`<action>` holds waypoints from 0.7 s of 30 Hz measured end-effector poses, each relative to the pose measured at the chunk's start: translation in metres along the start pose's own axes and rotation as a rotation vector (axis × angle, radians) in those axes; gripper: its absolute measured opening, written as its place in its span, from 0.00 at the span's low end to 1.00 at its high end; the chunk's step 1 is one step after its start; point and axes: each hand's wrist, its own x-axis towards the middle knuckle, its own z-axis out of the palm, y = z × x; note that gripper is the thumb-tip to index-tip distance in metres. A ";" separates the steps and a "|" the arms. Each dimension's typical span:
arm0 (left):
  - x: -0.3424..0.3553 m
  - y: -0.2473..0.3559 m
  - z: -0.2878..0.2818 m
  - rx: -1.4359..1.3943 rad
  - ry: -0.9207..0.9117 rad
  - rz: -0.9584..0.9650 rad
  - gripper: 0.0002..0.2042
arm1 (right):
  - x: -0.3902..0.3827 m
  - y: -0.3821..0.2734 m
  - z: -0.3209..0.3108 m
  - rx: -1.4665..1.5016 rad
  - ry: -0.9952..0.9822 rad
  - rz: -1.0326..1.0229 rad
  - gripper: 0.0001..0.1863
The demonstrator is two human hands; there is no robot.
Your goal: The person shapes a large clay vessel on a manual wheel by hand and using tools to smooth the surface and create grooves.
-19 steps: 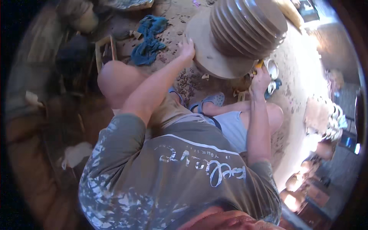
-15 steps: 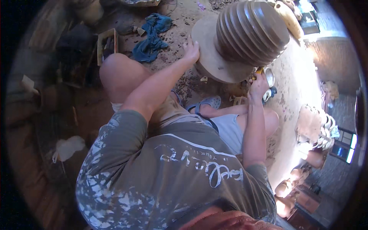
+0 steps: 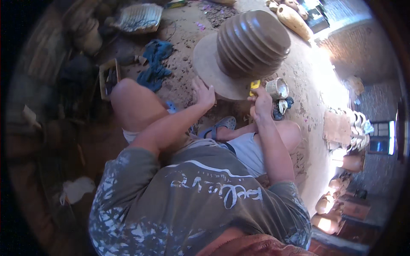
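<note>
A brown clay pot with horizontal ridges (image 3: 252, 42) stands on a round, pale board (image 3: 205, 55) in front of me. My left hand (image 3: 203, 91) is at the board's near left edge, fingers spread. My right hand (image 3: 261, 98) grips a small yellow tool (image 3: 255, 86) at the board's near right edge, just below the pot's base. Beside it on the right stand a metal can (image 3: 277, 88) and a crumpled dark blue and white bundle (image 3: 282, 106).
A teal cloth (image 3: 156, 64) and a narrow box (image 3: 109, 79) lie left on the dirt floor, with a ribbed pale object (image 3: 139, 17) beyond. Clay vessels line the far right (image 3: 324, 205) and back (image 3: 290, 23). My bent knees and sandalled feet are below the board.
The whole view has shifted, so the scene sits lower and leftward. My left hand has slid down along the board's edge, and the yellow tool now shows more clearly in my right hand.
</note>
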 end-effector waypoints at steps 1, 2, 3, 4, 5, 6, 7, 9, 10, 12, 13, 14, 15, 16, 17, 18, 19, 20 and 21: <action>0.003 0.009 -0.005 0.070 -0.001 0.063 0.43 | -0.007 -0.007 -0.006 0.069 -0.030 0.068 0.14; 0.006 0.016 -0.018 0.151 0.005 0.117 0.43 | -0.015 -0.017 -0.015 0.038 -0.063 0.007 0.17; 0.011 0.025 -0.030 0.229 0.012 0.171 0.43 | -0.016 -0.034 -0.028 0.031 -0.052 -0.044 0.18; 0.017 0.033 -0.045 0.363 -0.012 0.276 0.43 | -0.018 -0.053 -0.043 0.030 -0.046 -0.091 0.19; 0.023 0.039 -0.060 0.495 -0.042 0.376 0.43 | -0.023 -0.077 -0.055 -0.059 0.058 -0.200 0.19; 0.029 0.041 -0.071 0.634 -0.067 0.473 0.44 | -0.026 -0.096 -0.070 -0.144 0.160 -0.301 0.19; 0.031 0.040 -0.076 0.728 -0.123 0.476 0.44 | -0.023 -0.106 -0.095 -0.227 0.215 -0.377 0.19; 0.027 0.034 -0.073 0.910 -0.247 0.492 0.44 | -0.013 -0.110 -0.160 -0.399 0.359 -0.422 0.19; 0.022 0.032 -0.066 0.915 -0.238 0.537 0.44 | -0.007 -0.100 -0.197 -0.484 0.445 -0.388 0.19; 0.010 0.025 -0.061 0.941 -0.219 0.625 0.44 | -0.007 -0.064 -0.245 -0.698 0.509 -0.250 0.15; 0.005 0.026 -0.062 0.963 -0.246 0.650 0.44 | -0.013 -0.041 -0.264 -0.831 0.491 -0.144 0.12; 0.001 0.031 -0.062 0.984 -0.275 0.679 0.45 | -0.016 -0.003 -0.293 -1.094 0.437 -0.108 0.13; -0.001 0.036 -0.064 1.010 -0.305 0.707 0.45 | -0.021 0.038 -0.314 -1.348 0.363 -0.056 0.13; -0.007 0.045 -0.071 1.081 -0.357 0.712 0.45 | -0.033 0.073 -0.320 -1.393 0.295 0.034 0.13; -0.008 0.059 -0.077 1.134 -0.413 0.703 0.45 | -0.048 0.101 -0.321 -1.430 0.220 0.124 0.13; -0.004 0.074 -0.081 1.185 -0.461 0.691 0.45 | -0.061 0.124 -0.323 -1.490 0.148 0.254 0.13; 0.002 0.082 -0.083 1.235 -0.505 0.671 0.45 | -0.074 0.143 -0.323 -1.545 0.061 0.378 0.13; 0.013 0.079 -0.083 1.274 -0.398 0.638 0.48 | -0.083 0.157 -0.323 -1.598 -0.039 0.495 0.14; 0.026 0.080 -0.087 1.299 -0.412 0.650 0.49 | -0.088 0.169 -0.322 -1.594 -0.162 0.591 0.15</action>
